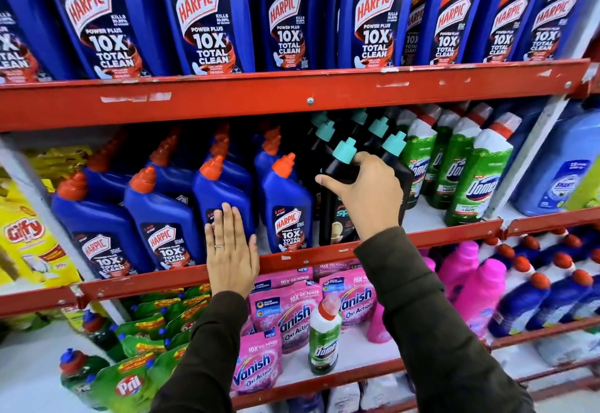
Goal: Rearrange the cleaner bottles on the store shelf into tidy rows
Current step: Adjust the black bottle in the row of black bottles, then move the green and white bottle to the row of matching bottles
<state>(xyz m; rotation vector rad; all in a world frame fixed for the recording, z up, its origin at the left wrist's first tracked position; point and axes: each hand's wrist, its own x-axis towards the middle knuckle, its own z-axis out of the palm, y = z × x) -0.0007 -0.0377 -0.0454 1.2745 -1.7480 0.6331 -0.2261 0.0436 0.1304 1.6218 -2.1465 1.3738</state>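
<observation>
On the middle shelf (292, 258), a black bottle (337, 192) with a teal cap is gripped at its shoulder by the right hand (367, 195), while the left hand (231, 250) is pressed flat, fingers extended, against a blue Harpic bottle (224, 195).

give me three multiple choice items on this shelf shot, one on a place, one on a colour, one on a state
1. Where does the lone green Domex bottle stand?
A. among the Vanish pouches
B. on the top shelf
C. beside the Giffy pack

2. What colour is the cap of the black bottle?
A. orange
B. teal
C. white

3. What is the left hand doing?
A. gripping a cap
B. hanging free
C. lying flat against a blue Harpic bottle

Key: A, it stands one shelf down between pink pouches; B, the cap above the right hand is teal; C, its fingers are straight on the bottle's front.
</observation>
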